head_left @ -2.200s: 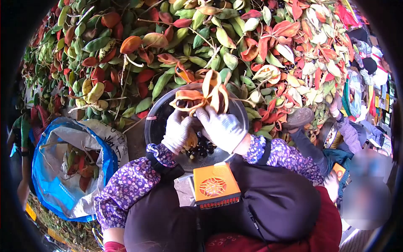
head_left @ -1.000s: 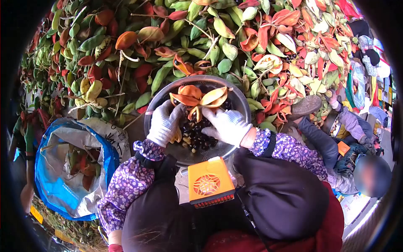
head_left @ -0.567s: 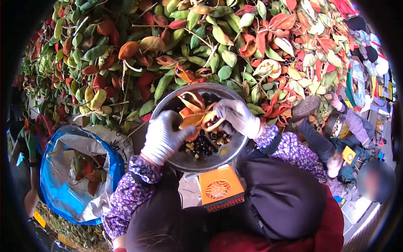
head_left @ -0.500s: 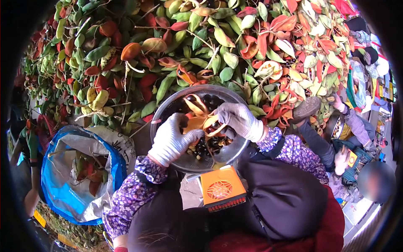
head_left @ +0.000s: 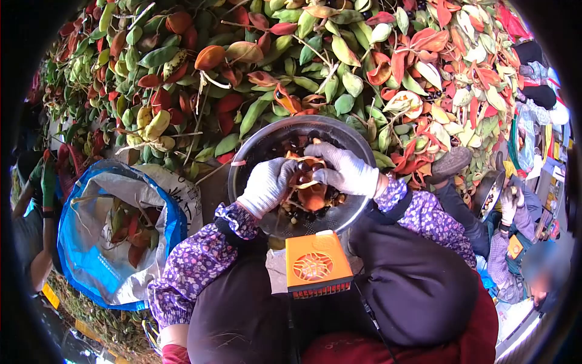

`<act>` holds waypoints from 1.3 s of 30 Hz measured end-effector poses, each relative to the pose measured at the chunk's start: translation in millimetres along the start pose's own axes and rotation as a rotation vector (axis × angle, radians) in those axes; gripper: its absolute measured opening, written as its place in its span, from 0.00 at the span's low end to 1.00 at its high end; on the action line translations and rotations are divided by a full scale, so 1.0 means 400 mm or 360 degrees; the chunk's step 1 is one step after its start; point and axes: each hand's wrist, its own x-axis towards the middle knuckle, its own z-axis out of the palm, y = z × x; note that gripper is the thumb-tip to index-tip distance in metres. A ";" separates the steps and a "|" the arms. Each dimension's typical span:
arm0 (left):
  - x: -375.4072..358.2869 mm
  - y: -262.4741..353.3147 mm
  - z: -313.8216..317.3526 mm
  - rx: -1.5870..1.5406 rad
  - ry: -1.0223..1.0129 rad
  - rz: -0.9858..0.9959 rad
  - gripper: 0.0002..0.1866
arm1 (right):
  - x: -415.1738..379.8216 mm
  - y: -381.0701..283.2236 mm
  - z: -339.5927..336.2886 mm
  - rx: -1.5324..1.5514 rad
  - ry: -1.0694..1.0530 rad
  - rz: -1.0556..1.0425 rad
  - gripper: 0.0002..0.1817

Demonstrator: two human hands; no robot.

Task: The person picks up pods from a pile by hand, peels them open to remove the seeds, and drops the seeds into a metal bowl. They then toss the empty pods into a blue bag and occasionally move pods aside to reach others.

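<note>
My left hand (head_left: pixel 265 187), in a pale glove, is closed on the left edge of a split-open seed pod (head_left: pixel 313 196). My right hand (head_left: pixel 347 172), gloved with greyish fingertips, grips the same pod from the right, thumb and fingers at its opening. Shiny dark brown seeds show between the two hands, and the pod's orange inner wall faces up. Both hands are over a metal basin (head_left: pixel 357 136) that holds black seeds and small pale bits. Some fingertips are hidden behind the pod.
A large heap of green and red pods (head_left: pixel 242 54) spreads beyond the basin. On the left stands a blue-edged sack (head_left: pixel 70 242) with several pods inside. An orange box with a round grille (head_left: pixel 315 258) sits at my lap. Another person (head_left: pixel 506 249) works on the right.
The pod has turned in my hands, with its orange wall now lower and its seeds more exposed. My hands have come closer together. The view has shifted slightly.
</note>
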 end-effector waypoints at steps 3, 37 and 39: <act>0.005 -0.017 0.002 0.0136 -0.0015 -0.0099 0.17 | 0.007 -0.026 0.001 -0.0527 0.0188 -0.0368 0.25; 0.022 -0.060 -0.025 -0.1076 0.0124 -0.0372 0.16 | 0.002 0.058 0.040 -0.0271 0.0144 -0.0242 0.16; 0.015 0.028 -0.022 -0.1079 -0.0242 -0.0237 0.27 | 0.003 0.041 0.028 0.0397 -0.0016 0.0350 0.10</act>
